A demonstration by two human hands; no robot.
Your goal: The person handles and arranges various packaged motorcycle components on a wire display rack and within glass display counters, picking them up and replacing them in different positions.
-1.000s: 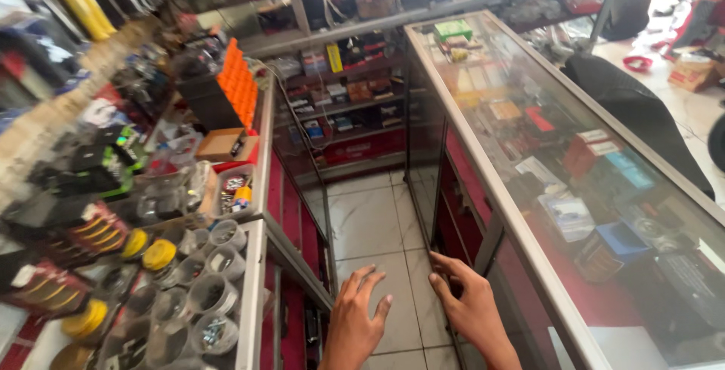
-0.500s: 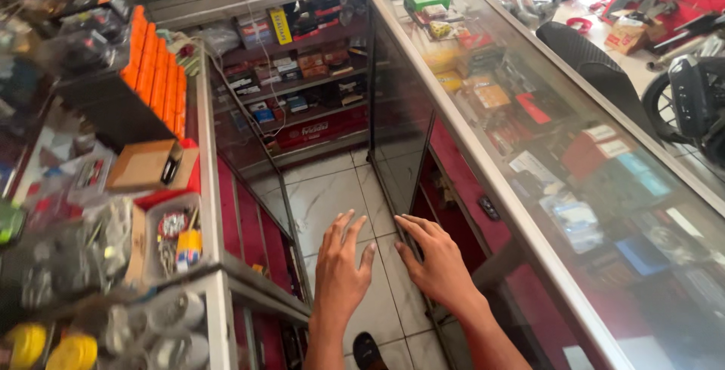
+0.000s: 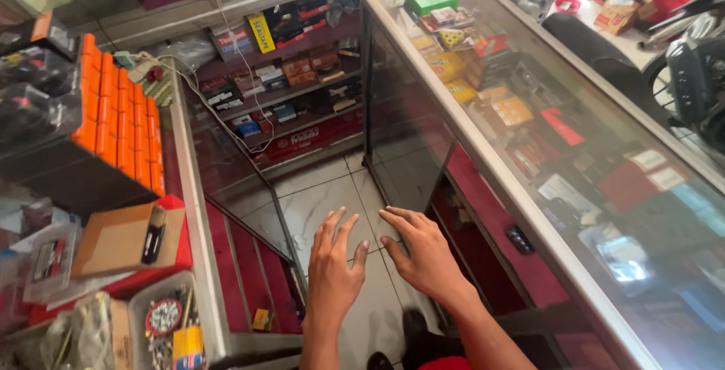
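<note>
My right hand (image 3: pixel 423 257) presses fingertips on the dark sliding glass door (image 3: pixel 404 143) of the display case, door upright, part open. My left hand (image 3: pixel 332 272) hovers beside, fingers spread.

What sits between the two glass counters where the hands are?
Only bare white tiled floor, seen from the head camera; the left hand and right hand hover open above it.

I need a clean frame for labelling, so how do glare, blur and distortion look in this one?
Head view: daylight glare and reflections wash over the glass counter top, dimming the boxes beneath; both hands and the floor tiles look sharp; the left-edge clutter near the orange drawers is soft, and wide-angle stretch slants the counter edges.
</note>
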